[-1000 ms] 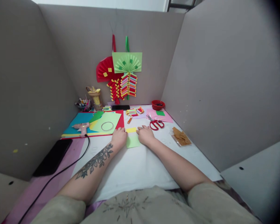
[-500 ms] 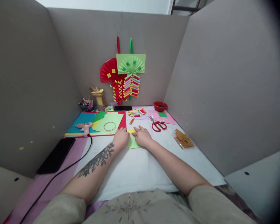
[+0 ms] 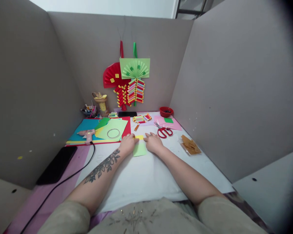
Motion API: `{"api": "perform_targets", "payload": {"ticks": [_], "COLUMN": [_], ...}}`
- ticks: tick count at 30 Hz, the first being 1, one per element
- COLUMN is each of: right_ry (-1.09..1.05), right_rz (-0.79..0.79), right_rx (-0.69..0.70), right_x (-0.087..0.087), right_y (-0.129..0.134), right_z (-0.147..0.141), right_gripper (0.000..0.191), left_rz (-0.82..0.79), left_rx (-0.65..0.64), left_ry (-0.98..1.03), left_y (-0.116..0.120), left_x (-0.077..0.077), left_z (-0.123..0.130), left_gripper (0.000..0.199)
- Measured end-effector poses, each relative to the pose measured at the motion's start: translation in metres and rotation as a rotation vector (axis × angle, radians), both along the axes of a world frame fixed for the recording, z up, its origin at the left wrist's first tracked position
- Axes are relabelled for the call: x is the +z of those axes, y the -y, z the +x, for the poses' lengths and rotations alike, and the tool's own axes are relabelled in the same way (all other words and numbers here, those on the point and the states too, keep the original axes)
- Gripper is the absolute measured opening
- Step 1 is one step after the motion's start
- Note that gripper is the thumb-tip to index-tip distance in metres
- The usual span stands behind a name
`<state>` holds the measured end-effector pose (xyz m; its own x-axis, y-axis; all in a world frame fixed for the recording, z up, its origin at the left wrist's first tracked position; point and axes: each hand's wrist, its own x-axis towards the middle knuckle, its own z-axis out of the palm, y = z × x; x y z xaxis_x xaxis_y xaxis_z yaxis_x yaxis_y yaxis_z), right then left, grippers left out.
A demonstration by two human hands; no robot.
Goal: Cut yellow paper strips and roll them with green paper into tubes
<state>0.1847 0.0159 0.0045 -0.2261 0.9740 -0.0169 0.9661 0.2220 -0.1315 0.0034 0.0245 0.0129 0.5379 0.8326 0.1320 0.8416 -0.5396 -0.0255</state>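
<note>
A small light green paper piece [image 3: 139, 150] with a yellow strip [image 3: 139, 137] along its far end lies on the white table cover in front of me. My left hand [image 3: 129, 143] is at the paper's left edge, its fingers curled and pinching the left end of the yellow strip. On the opposite side, my right hand [image 3: 153, 142] rests with fingers stretched toward the strip's right end, touching or just beside it. Red-handled scissors [image 3: 164, 132] lie beyond my right hand. A small orange-brown stick-like piece [image 3: 136, 127] lies beyond the paper.
At left are colored paper sheets [image 3: 123, 125], a pink glue gun [image 3: 89, 134] with a black cord, and a black tablet-like slab [image 3: 57, 165]. A bag of brown pieces [image 3: 190, 146] and red bowl [image 3: 166, 111] stand right. Paper fan decorations [image 3: 134, 69] hang on the grey back panel.
My right hand has drawn back to the right, off the middle of the paper, uncovering more of the yellow strip and green part. My left hand stays at the left edge.
</note>
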Motion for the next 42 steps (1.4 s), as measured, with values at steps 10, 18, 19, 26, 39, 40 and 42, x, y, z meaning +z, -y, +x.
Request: {"api": "perform_targets", "payload": {"ticks": [10, 18, 19, 26, 39, 40, 42], "right_ry": [-0.066, -0.034, -0.03, -0.094, -0.102, -0.095, -0.096], "right_rz": [0.107, 0.003, -0.006, 0.042, 0.154, 0.136, 0.113], "right_rx": [0.083, 0.01, -0.012, -0.007, -0.558, -0.575, -0.607], "right_x": [0.0, 0.0, 0.0, -0.008, -0.002, -0.003, -0.005], "right_y": [0.004, 0.005, 0.005, -0.002, -0.031, -0.032, -0.035], "right_z": [-0.021, -0.013, -0.009, 0.003, 0.075, 0.076, 0.075], "right_gripper": [0.043, 0.047, 0.047, 0.043, 0.042, 0.042, 0.042], "left_rz": [0.014, -0.025, -0.028, -0.014, 0.088, 0.081, 0.075], "left_rx": [-0.003, 0.039, 0.042, 0.047, 0.112, 0.114, 0.136], "left_ry": [-0.037, -0.018, -0.017, 0.018, 0.183, 0.199, 0.227], "left_y": [-0.001, 0.0, 0.0, 0.001, -0.001, -0.001, -0.001], "left_x": [0.0, 0.002, 0.003, 0.0, 0.0, 0.001, 0.003], "left_z": [-0.013, -0.014, -0.014, -0.014, -0.017, -0.018, -0.019], "left_gripper": [0.035, 0.036, 0.036, 0.034, 0.028, 0.025, 0.02]}}
